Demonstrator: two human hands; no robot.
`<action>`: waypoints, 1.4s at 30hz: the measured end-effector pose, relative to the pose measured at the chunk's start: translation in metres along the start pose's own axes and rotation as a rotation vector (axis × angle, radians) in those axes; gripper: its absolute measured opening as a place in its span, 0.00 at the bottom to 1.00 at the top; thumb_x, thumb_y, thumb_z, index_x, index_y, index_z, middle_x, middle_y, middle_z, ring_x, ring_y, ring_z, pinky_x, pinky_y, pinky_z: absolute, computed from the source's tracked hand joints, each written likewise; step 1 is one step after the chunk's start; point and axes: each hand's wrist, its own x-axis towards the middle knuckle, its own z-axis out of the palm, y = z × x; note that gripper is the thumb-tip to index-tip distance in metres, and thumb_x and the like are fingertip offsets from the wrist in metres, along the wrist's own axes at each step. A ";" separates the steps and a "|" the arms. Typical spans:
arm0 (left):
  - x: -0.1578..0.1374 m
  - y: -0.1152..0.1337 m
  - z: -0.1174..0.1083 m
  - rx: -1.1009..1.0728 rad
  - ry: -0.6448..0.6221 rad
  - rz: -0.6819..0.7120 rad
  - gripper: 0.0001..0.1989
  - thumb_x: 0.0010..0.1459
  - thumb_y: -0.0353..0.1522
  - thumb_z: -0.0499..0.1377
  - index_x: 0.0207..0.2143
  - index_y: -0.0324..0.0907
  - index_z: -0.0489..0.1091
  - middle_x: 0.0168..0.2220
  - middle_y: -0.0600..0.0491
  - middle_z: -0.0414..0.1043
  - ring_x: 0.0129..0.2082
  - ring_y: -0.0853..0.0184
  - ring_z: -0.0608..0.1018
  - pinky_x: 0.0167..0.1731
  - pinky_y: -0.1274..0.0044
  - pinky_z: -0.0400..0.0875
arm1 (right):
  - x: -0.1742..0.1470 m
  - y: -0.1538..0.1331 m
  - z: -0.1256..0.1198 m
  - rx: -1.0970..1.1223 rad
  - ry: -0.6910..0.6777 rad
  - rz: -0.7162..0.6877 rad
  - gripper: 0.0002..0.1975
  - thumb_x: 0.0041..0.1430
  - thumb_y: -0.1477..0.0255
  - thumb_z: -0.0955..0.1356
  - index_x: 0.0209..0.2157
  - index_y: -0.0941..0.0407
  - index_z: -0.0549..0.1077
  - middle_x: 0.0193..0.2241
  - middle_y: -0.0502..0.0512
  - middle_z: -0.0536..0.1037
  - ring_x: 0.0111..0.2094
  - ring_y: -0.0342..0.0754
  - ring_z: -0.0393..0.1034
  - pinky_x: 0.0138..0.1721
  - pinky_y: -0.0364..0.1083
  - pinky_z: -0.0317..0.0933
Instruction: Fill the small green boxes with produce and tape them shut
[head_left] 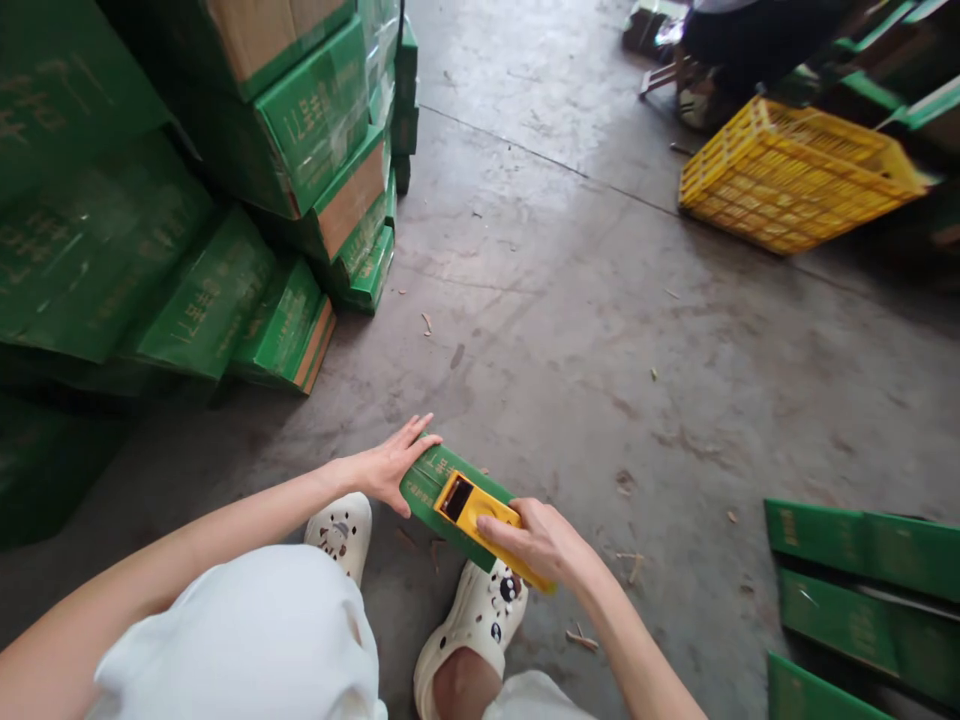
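Observation:
A slim green box [424, 488] with gold lettering lies in front of my cream clogs, its lower end close to the right one. My left hand [390, 465] spans the box's left end, fingers spread to the far edge and thumb side at the near edge, gripping it. On top of the box is a yellow handheld device [486, 512] with a dark rectangular window; its exact kind is unclear. My right hand [541, 540] is closed around the device's right part, thumb across its upper face.
Stacked green cartons [322, 110] rise on the left. A yellow plastic crate [795, 180] stands at upper right, near a partly visible seated person [757, 40]. Several flat green boxes [862, 610] lie at lower right. Small scraps litter the concrete floor [570, 330].

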 end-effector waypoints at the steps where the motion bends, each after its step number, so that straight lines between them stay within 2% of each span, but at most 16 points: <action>1: 0.003 0.007 0.003 0.109 -0.009 0.027 0.70 0.35 0.44 0.78 0.75 0.43 0.45 0.77 0.35 0.25 0.76 0.36 0.37 0.72 0.49 0.37 | 0.000 0.000 0.000 -0.026 0.001 0.008 0.26 0.57 0.46 0.69 0.28 0.57 0.76 0.25 0.56 0.78 0.26 0.49 0.68 0.25 0.45 0.49; 3: 0.011 0.022 0.012 0.304 -0.034 0.084 0.71 0.35 0.45 0.76 0.75 0.37 0.42 0.77 0.32 0.31 0.76 0.36 0.36 0.71 0.48 0.29 | -0.001 0.000 0.000 -0.061 -0.011 0.015 0.27 0.58 0.45 0.68 0.30 0.57 0.76 0.27 0.56 0.79 0.27 0.49 0.69 0.26 0.44 0.49; 4: 0.015 0.029 0.018 0.372 -0.038 0.104 0.70 0.37 0.45 0.75 0.75 0.34 0.41 0.76 0.30 0.35 0.76 0.37 0.38 0.71 0.49 0.29 | -0.002 0.000 0.000 -0.066 -0.021 0.014 0.27 0.58 0.45 0.67 0.30 0.57 0.76 0.28 0.56 0.79 0.28 0.48 0.69 0.26 0.44 0.50; 6: 0.020 0.039 0.029 0.452 -0.017 0.129 0.65 0.42 0.46 0.71 0.73 0.29 0.43 0.74 0.28 0.46 0.75 0.39 0.45 0.72 0.53 0.33 | -0.002 -0.001 0.001 -0.052 -0.048 0.004 0.27 0.59 0.46 0.67 0.32 0.58 0.77 0.28 0.55 0.79 0.28 0.48 0.70 0.26 0.44 0.50; 8: 0.022 0.044 0.034 0.485 0.030 0.152 0.58 0.47 0.47 0.67 0.72 0.28 0.48 0.70 0.30 0.56 0.73 0.41 0.54 0.73 0.56 0.37 | -0.002 -0.002 0.002 -0.037 -0.065 -0.011 0.26 0.60 0.47 0.67 0.33 0.58 0.77 0.28 0.54 0.78 0.28 0.47 0.70 0.26 0.43 0.50; 11: 0.021 0.045 0.031 0.493 0.070 0.203 0.51 0.51 0.49 0.63 0.70 0.30 0.54 0.66 0.33 0.62 0.69 0.43 0.61 0.73 0.57 0.42 | -0.006 -0.001 -0.002 -0.024 -0.072 -0.031 0.27 0.59 0.46 0.67 0.33 0.58 0.77 0.28 0.54 0.78 0.28 0.47 0.69 0.26 0.43 0.50; 15: 0.020 0.045 0.024 0.495 0.072 0.215 0.51 0.50 0.49 0.62 0.69 0.31 0.53 0.66 0.33 0.62 0.67 0.44 0.63 0.72 0.57 0.46 | -0.031 0.015 -0.022 0.066 -0.144 -0.061 0.27 0.60 0.45 0.67 0.33 0.58 0.77 0.29 0.53 0.78 0.28 0.47 0.68 0.25 0.43 0.51; 18: 0.021 0.045 0.024 0.501 0.059 0.214 0.51 0.49 0.48 0.63 0.69 0.31 0.53 0.66 0.34 0.62 0.67 0.45 0.62 0.72 0.58 0.46 | -0.052 0.036 -0.036 0.056 -0.163 -0.011 0.29 0.60 0.43 0.67 0.32 0.57 0.77 0.26 0.52 0.77 0.27 0.46 0.67 0.25 0.43 0.49; 23: 0.019 0.045 0.025 0.513 0.051 0.184 0.51 0.49 0.47 0.63 0.70 0.32 0.52 0.67 0.35 0.60 0.68 0.45 0.61 0.72 0.58 0.45 | -0.052 0.056 -0.027 -0.010 -0.127 0.050 0.27 0.60 0.45 0.66 0.32 0.57 0.77 0.27 0.53 0.78 0.27 0.46 0.69 0.25 0.43 0.49; 29: 0.018 0.058 0.028 0.587 -0.026 0.129 0.57 0.45 0.43 0.66 0.72 0.32 0.45 0.67 0.33 0.58 0.68 0.42 0.59 0.72 0.55 0.42 | -0.035 0.055 -0.012 -0.067 -0.102 0.048 0.24 0.61 0.50 0.66 0.31 0.58 0.77 0.27 0.55 0.79 0.26 0.46 0.69 0.25 0.44 0.48; 34: 0.041 0.084 0.049 0.604 -0.112 0.159 0.64 0.39 0.43 0.69 0.73 0.30 0.41 0.68 0.33 0.56 0.69 0.41 0.57 0.72 0.56 0.38 | -0.036 0.051 -0.011 -0.128 -0.079 0.070 0.23 0.60 0.51 0.67 0.30 0.58 0.77 0.26 0.56 0.78 0.26 0.46 0.69 0.25 0.44 0.48; 38: 0.046 0.098 0.053 0.567 -0.157 0.187 0.60 0.39 0.39 0.67 0.71 0.31 0.45 0.66 0.33 0.59 0.66 0.42 0.62 0.71 0.58 0.46 | -0.047 0.049 -0.012 -0.110 -0.059 0.087 0.23 0.59 0.50 0.67 0.30 0.58 0.77 0.26 0.55 0.78 0.26 0.46 0.68 0.24 0.44 0.47; 42: 0.024 0.091 0.038 0.538 -0.158 0.170 0.59 0.39 0.39 0.67 0.72 0.36 0.45 0.67 0.35 0.57 0.67 0.42 0.61 0.69 0.58 0.49 | -0.053 0.036 -0.009 -0.042 -0.102 0.015 0.24 0.60 0.49 0.67 0.31 0.57 0.77 0.27 0.54 0.78 0.26 0.45 0.68 0.24 0.43 0.47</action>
